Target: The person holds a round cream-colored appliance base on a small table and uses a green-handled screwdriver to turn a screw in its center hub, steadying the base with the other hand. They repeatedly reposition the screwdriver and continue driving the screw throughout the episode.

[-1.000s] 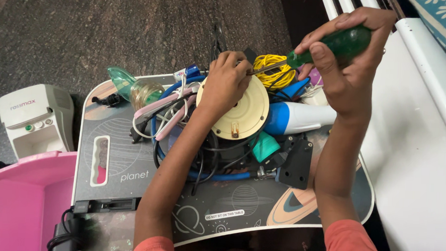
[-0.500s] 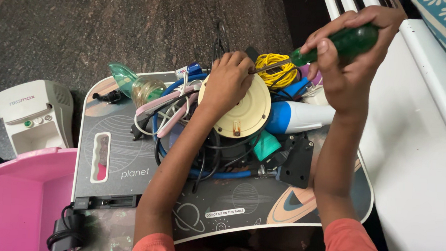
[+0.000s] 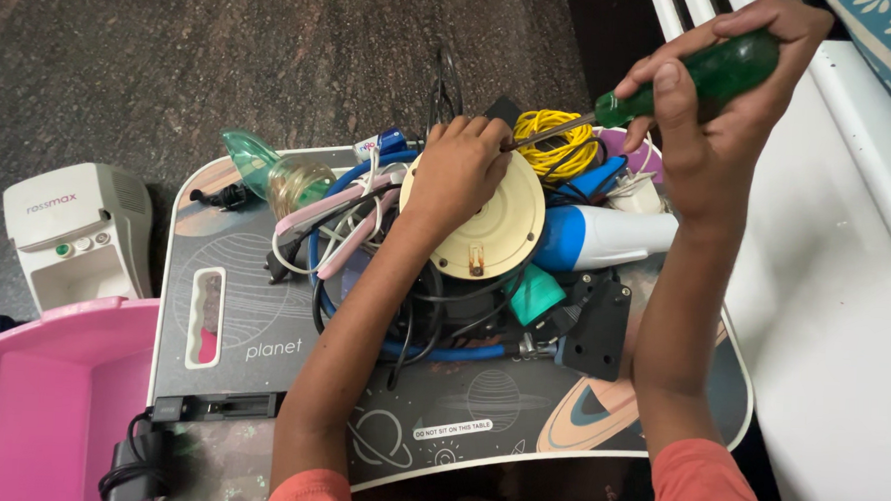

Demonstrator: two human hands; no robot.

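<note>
Screwdriver (image 3: 673, 85) sits upper right, my right hand (image 3: 721, 122) wrapped around its green handle; I judge it stiff and smooth. Left hand (image 3: 459, 171) presses the light round disc (image 3: 487, 222) at centre.

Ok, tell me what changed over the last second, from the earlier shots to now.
Very little. The right hand keeps its grip on the green-handled screwdriver, which has shifted only slightly, its shaft still angled down toward the left hand. That hand stays pressed on the cream round disc. Nothing was picked up or released. The yellow wire coil, lap table and pink tray are unmoved.
</note>
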